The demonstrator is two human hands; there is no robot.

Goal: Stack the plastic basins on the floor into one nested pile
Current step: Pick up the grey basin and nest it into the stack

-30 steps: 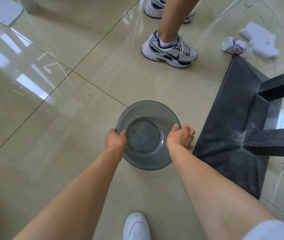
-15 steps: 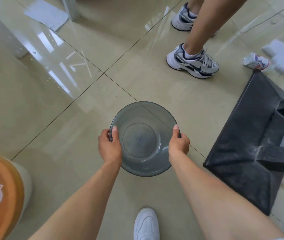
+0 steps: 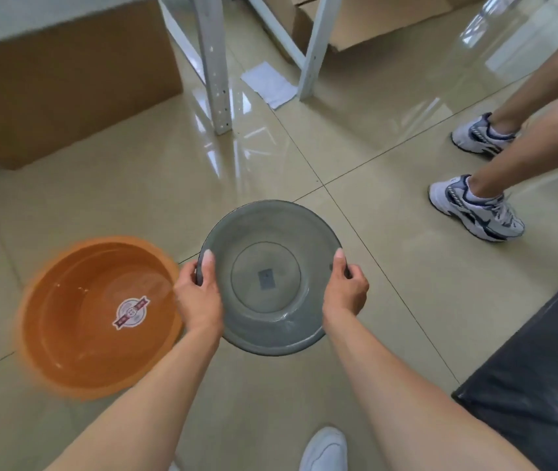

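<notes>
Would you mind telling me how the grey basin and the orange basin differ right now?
The grey basin is gripped at its rim by the left hand and right hand; the orange basin lies untouched on the floor. The grey one looks smaller than the orange one. The grey one carries a small dark square label, the orange one a round red-and-white sticker. Both are round, translucent, open side up and empty.

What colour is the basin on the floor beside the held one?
Orange basin, with a red-and-white sticker inside; the head view shows it.
</notes>
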